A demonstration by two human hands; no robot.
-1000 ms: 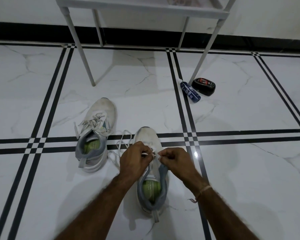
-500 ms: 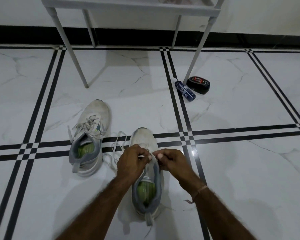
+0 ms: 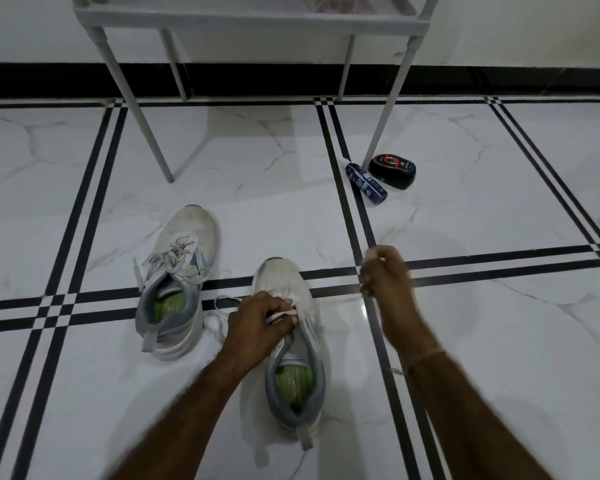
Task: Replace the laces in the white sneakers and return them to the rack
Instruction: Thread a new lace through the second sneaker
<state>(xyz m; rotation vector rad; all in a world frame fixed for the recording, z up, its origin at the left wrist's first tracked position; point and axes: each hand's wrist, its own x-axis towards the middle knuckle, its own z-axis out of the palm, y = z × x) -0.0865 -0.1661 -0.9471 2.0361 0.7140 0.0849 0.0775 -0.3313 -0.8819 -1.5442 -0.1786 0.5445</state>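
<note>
Nearest to me, my two bare forearms reach forward over a white marble-look floor [image 3: 465, 341] crossed by black double lines. Between them stands the near sneaker [image 3: 291, 358], white with a grey collar and green insole, heel toward me and toe pointing away, its toe lying over the black lines that run left to right.

My left hand [image 3: 257, 325] rests on the sneaker's upper, fingers [image 3: 281, 329] curled together and clamped on a flat white lace [image 3: 279, 315] at the eyelets. More lace lies loose in a loop on the floor just left of that hand.

My right hand [image 3: 383, 275] is raised to the right of the sneaker, apart from it and motion-blurred, fingers closed in a fist. A pale bit shows at the top of the fist, but I cannot tell whether it is the lace. A thin band circles that wrist.

Farther left sits the second sneaker [image 3: 177, 282], still threaded with a greyish lace, toe also pointing away, just beside the first but not touching.

Farther right, a blue bottle [image 3: 366, 181] lies on its side, just beside a black oval tin [image 3: 392, 169].

Farthest away, the white rack [image 3: 250, 24] stands on thin legs against a wall with a black skirting; its front right leg meets the floor beside the bottle and tin.
</note>
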